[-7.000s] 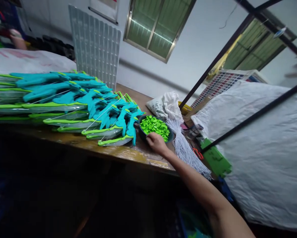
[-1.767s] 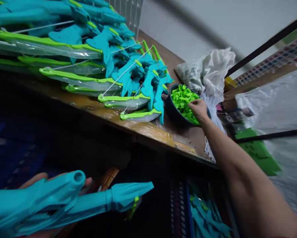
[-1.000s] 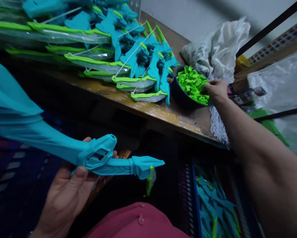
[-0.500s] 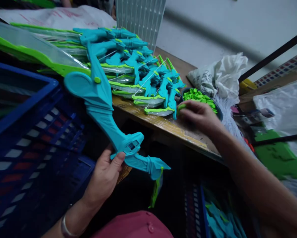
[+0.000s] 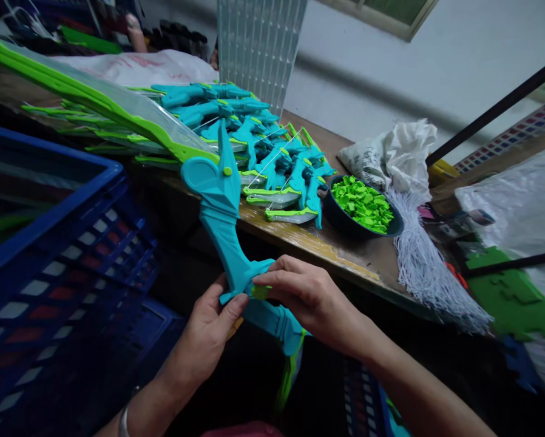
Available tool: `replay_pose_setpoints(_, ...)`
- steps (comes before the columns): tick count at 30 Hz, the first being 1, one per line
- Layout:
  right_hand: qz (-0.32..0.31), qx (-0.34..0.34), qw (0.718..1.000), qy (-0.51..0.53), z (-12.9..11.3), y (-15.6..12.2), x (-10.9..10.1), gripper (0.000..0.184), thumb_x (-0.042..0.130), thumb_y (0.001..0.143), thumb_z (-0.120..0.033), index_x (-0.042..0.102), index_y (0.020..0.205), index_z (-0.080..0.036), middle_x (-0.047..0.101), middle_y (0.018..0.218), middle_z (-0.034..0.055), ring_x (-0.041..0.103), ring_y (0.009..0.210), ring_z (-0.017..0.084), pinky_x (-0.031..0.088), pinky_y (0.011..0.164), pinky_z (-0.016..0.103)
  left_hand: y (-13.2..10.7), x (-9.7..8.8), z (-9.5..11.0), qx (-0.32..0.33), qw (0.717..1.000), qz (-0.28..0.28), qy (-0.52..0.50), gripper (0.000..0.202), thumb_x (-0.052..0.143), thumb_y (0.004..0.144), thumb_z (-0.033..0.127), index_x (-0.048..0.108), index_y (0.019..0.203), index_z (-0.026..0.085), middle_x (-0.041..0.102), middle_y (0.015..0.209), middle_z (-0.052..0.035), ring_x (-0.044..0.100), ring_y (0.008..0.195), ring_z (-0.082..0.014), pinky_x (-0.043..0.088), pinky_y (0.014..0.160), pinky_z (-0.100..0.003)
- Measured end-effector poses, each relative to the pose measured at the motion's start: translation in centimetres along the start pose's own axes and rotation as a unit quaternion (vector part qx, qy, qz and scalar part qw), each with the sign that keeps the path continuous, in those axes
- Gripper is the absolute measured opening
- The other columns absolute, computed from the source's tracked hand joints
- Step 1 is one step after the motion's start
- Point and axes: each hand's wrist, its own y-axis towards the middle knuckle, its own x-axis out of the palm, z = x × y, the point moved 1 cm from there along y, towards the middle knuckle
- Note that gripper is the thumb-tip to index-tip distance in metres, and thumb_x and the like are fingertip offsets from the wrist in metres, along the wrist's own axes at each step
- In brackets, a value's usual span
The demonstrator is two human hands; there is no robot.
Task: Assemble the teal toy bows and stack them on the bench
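Note:
My left hand grips the middle of a teal toy bow with a green and clear limb running up to the left. My right hand pinches a small green plastic piece against the bow's grip. A dark bowl full of such green pieces sits on the wooden table. Beside the bowl lies a pile of finished teal and green bows.
A blue plastic crate stands at my left. A bundle of white strings and a white bag lie right of the bowl. A white grid panel leans at the back. Green foam and a plastic-covered heap fill the right.
My right hand left the bowl with a green piece and came down to the bow's grip. My left hand raised and steadied the bow in front of me.

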Motion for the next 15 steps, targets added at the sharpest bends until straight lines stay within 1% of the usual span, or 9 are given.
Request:
replay_pose_setpoints(3, 0.000, 0.008, 1.000, -0.027, 0.03, -0.07, 0.08, 0.006, 0.060, 0.099, -0.016, 0.063, 0.103, -0.020, 0.060, 0.088, 0.0019, 0.057, 0.077, 0.014, 0.046, 0.068, 0.025, 0.05, -0.01, -0.28, 0.004, 1.000, 0.001, 0.018, 0.044, 0.070, 0.092, 0.037, 0.058, 0.133, 0.025, 0.073, 0.121, -0.0072, 0.071, 0.101, -0.0208, 0.055, 0.092, -0.031)
replay_pose_setpoints(5, -0.001, -0.002, 1.000, -0.030, 0.01, -0.05, 0.18, 0.008, 0.057, 0.100, -0.016, 0.064, 0.097, -0.020, 0.060, 0.092, 0.0032, 0.058, 0.080, 0.014, 0.047, 0.070, 0.025, 0.08, -0.05, -0.43, 0.014, 0.999, 0.008, 0.040, 0.045, 0.070, 0.091, 0.038, 0.060, 0.133, 0.024, 0.073, 0.121, -0.0081, 0.070, 0.102, -0.0220, 0.055, 0.093, -0.032)
replay_pose_setpoints(8, 0.012, -0.010, 0.999, -0.050, 0.00, -0.05, 0.22, 0.011, 0.056, 0.099, -0.014, 0.066, 0.098, -0.021, 0.058, 0.102, 0.0054, 0.059, 0.084, 0.014, 0.049, 0.069, 0.025, 0.18, -0.07, -0.54, 0.030, 0.997, 0.004, 0.071, 0.044, 0.069, 0.092, 0.040, 0.061, 0.132, 0.024, 0.072, 0.122, -0.0085, 0.069, 0.105, -0.0234, 0.054, 0.095, -0.033)
replay_pose_setpoints(12, 0.013, -0.015, 0.999, -0.051, -0.18, -0.18, -0.07, 0.015, 0.059, 0.097, -0.010, 0.067, 0.103, -0.022, 0.058, 0.099, 0.0040, 0.059, 0.083, 0.013, 0.049, 0.067, 0.023, 0.43, 0.02, -0.29, 0.051, 0.992, -0.007, 0.114, 0.042, 0.068, 0.092, 0.042, 0.063, 0.130, 0.022, 0.072, 0.123, -0.0089, 0.069, 0.105, -0.0243, 0.053, 0.097, -0.035)
replay_pose_setpoints(15, 0.009, -0.008, 0.998, -0.068, -0.36, -0.39, -0.09, 0.019, 0.057, 0.096, -0.008, 0.067, 0.103, -0.022, 0.060, 0.098, 0.0040, 0.060, 0.083, 0.014, 0.049, 0.067, 0.023, 0.81, 0.28, 0.09, 0.052, 0.989, -0.012, 0.140, 0.043, 0.068, 0.091, 0.043, 0.064, 0.127, 0.021, 0.073, 0.120, -0.0076, 0.068, 0.107, -0.0250, 0.054, 0.094, -0.032)
